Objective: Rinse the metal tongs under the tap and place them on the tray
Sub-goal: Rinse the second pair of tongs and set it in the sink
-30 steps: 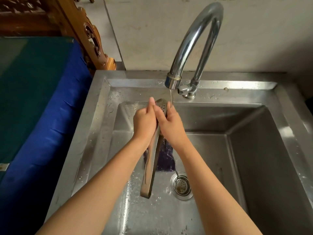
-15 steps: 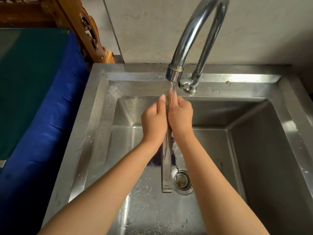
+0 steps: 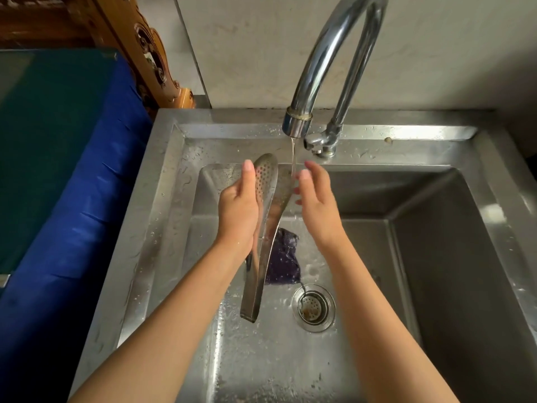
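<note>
Left hand (image 3: 239, 212) holding tongs (image 3: 263, 228), right hand (image 3: 315, 205) perhaps touching

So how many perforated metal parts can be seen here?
2: the tongs' perforated head, raised beside the left hand near the water stream, and the drain strainer in the sink floor. The tongs' second head is turned away, so unclear.

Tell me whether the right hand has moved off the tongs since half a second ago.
Yes. The right hand has opened and swung rightward, away from the tongs, judged against the water stream under the tap spout; the left hand holds them.
</note>
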`<control>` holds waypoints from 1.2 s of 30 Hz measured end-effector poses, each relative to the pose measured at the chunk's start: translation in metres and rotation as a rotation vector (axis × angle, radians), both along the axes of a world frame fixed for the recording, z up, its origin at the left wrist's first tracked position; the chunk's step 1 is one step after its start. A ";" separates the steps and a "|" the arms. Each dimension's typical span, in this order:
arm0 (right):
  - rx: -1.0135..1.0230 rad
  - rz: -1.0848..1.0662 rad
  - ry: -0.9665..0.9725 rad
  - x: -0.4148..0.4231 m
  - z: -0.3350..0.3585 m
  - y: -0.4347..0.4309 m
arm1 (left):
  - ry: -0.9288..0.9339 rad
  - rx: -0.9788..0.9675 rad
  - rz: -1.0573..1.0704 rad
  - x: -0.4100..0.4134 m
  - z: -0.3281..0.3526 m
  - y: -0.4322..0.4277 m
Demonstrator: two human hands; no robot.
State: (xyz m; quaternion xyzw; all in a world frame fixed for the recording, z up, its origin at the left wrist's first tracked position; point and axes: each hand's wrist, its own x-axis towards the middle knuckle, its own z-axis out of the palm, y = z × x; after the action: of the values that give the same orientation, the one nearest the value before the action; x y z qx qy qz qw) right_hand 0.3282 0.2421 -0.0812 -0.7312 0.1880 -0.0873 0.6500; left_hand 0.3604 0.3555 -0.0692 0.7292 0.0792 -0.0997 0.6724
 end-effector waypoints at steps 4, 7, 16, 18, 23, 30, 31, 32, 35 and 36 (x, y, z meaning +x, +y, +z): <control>-0.070 0.259 -0.027 0.005 0.000 0.000 | -0.004 -0.109 0.016 0.000 0.007 0.001; -0.133 0.201 0.004 0.013 0.001 -0.001 | -0.025 -0.096 0.012 -0.002 0.013 0.003; -0.201 -0.243 0.091 0.025 0.007 0.014 | -0.176 -0.111 -0.040 -0.020 0.021 -0.005; -0.152 -0.049 0.033 0.021 0.009 0.012 | -0.153 -0.102 -0.037 -0.019 0.020 -0.002; 0.162 0.324 -0.012 0.007 0.001 -0.002 | -0.148 -0.064 0.015 -0.014 0.021 0.005; -0.144 -0.299 0.006 0.027 0.002 0.019 | -0.125 -0.108 0.037 -0.015 0.028 -0.002; -0.125 -0.320 -0.013 0.027 0.003 0.022 | -0.128 -0.125 0.025 -0.015 0.028 -0.003; -0.117 -0.296 -0.032 0.027 0.004 0.025 | -0.128 -0.138 0.013 -0.015 0.027 -0.003; -0.043 0.030 -0.116 0.022 0.001 0.022 | -0.124 -0.111 0.000 -0.010 0.023 0.004; 0.057 0.155 -0.123 0.019 -0.003 0.018 | -0.115 -0.101 -0.006 -0.008 0.023 0.007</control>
State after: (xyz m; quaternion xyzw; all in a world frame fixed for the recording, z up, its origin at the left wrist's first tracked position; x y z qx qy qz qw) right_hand 0.3477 0.2599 -0.0839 -0.7179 0.0931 -0.0763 0.6857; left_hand 0.3525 0.3628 -0.0458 0.6991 0.0331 -0.0635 0.7114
